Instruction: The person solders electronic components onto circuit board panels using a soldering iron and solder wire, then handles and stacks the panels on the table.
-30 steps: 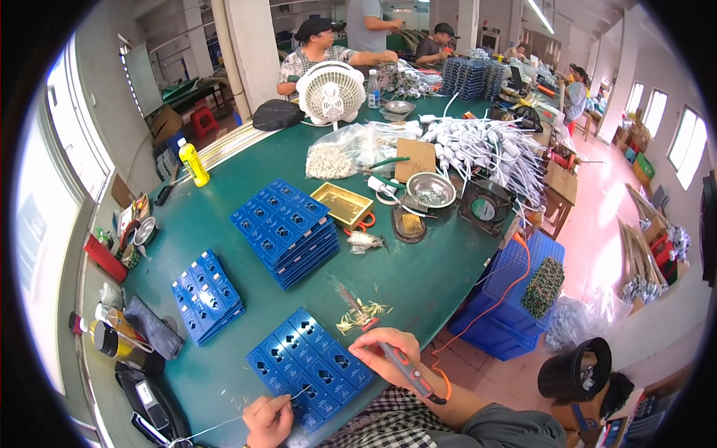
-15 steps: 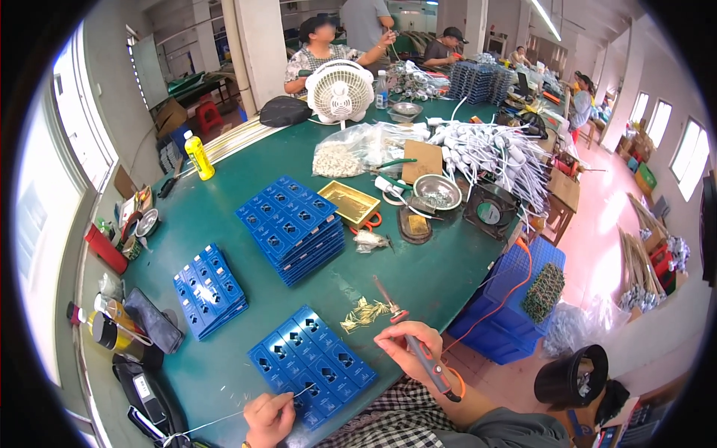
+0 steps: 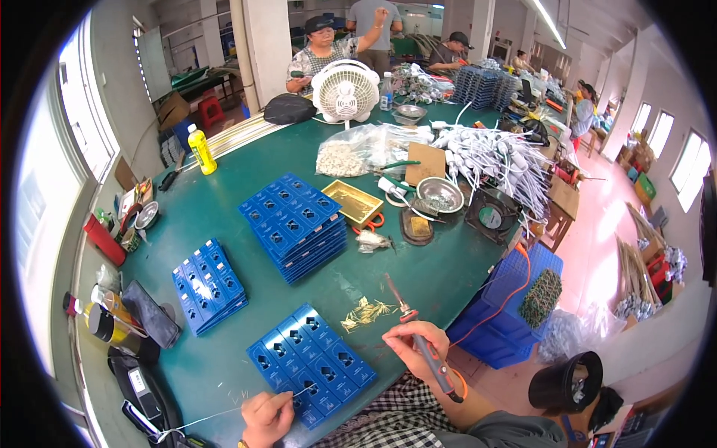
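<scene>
Two hands, left [image 3: 267, 418] and right [image 3: 417, 347], at one blue panel [image 3: 317, 358]

Lower centre, beside the panel, left fingers pinch a thin wire [image 3: 211, 418]; right fingers clamp a soldering iron [image 3: 432, 362]. If hot, its tip could scorch the yellowish clippings [image 3: 364, 313] should the wrist dip. Right of centre, a metal bowl [image 3: 458, 196] holds small bits [image 3: 441, 200]; upper centre, a clear bag [image 3: 388, 142] holds beige pieces [image 3: 341, 159].

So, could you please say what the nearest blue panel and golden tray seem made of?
Nearest blue panel: perhaps coated circuit-board laminate, given its glossy glare and pale lines. Golden tray: probably shiny metal, given bright reflections; coated plastic possible.
</scene>
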A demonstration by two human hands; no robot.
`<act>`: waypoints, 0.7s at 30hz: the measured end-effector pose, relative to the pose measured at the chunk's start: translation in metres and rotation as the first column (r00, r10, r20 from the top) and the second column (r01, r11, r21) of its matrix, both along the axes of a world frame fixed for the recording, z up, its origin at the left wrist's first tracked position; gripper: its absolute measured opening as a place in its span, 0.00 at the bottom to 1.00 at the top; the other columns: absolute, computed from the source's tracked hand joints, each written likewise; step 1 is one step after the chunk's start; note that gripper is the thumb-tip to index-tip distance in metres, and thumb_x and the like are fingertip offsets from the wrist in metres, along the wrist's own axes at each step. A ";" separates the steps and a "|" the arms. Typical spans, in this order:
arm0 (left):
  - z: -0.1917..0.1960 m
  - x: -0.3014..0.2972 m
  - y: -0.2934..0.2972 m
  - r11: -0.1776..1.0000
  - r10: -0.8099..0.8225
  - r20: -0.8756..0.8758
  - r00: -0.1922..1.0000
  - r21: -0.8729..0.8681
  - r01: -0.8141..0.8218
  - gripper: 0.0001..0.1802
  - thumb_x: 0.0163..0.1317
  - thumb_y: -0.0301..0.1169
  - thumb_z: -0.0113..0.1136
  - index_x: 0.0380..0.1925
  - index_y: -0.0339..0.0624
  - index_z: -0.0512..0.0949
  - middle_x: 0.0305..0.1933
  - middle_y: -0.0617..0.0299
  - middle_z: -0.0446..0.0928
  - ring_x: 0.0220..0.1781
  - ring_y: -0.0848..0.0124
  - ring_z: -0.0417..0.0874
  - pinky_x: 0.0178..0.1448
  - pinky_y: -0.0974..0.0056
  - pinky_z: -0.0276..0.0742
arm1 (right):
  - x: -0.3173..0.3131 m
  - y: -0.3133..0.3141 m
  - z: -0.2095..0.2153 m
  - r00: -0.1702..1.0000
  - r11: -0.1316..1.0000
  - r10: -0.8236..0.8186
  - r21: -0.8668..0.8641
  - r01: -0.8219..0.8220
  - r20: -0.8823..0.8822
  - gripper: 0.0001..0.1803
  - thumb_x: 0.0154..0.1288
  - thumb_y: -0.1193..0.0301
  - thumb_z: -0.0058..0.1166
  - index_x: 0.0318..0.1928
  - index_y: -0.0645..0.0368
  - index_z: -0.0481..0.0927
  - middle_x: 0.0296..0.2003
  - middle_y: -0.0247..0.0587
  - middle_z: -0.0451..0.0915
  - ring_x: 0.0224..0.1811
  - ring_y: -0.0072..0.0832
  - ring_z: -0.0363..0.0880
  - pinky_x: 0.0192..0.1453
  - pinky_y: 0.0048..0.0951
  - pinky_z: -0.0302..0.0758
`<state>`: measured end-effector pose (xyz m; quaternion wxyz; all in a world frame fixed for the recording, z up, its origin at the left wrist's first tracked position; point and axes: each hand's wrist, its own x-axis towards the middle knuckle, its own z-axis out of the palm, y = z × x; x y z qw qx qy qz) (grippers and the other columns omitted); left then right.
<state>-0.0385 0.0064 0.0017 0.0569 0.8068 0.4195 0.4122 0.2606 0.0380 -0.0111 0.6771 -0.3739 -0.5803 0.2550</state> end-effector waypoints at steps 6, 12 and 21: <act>-0.001 -0.001 -0.006 0.999 0.001 -0.001 1.000 0.038 -0.001 0.10 0.44 0.18 0.64 0.27 0.44 0.80 0.15 0.65 0.69 0.13 0.71 0.68 0.17 0.68 0.61 | 0.003 -0.008 0.001 0.997 0.999 -0.039 0.017 0.037 0.069 0.13 0.54 0.85 0.62 0.40 0.62 0.76 0.31 0.44 0.84 0.28 0.19 0.81 0.29 0.16 0.74; -0.003 -0.010 -0.006 0.999 -0.003 -0.066 0.998 -0.041 0.000 0.11 0.44 0.21 0.64 0.31 0.44 0.82 0.18 0.64 0.71 0.17 0.66 0.73 0.21 0.64 0.69 | -0.005 0.003 -0.002 0.997 0.998 -0.057 0.035 0.055 0.051 0.13 0.53 0.85 0.63 0.40 0.61 0.78 0.31 0.40 0.84 0.26 0.19 0.79 0.28 0.16 0.73; 0.001 -0.040 0.023 0.958 0.255 -0.238 0.937 -0.072 -0.279 0.11 0.50 0.24 0.63 0.37 0.45 0.81 0.25 0.61 0.71 0.21 0.64 0.76 0.24 0.63 0.73 | -0.012 0.014 -0.009 0.994 0.998 -0.057 0.037 0.054 0.088 0.33 0.67 0.51 0.53 0.59 0.68 0.70 0.33 0.41 0.76 0.23 0.15 0.65 0.24 0.15 0.60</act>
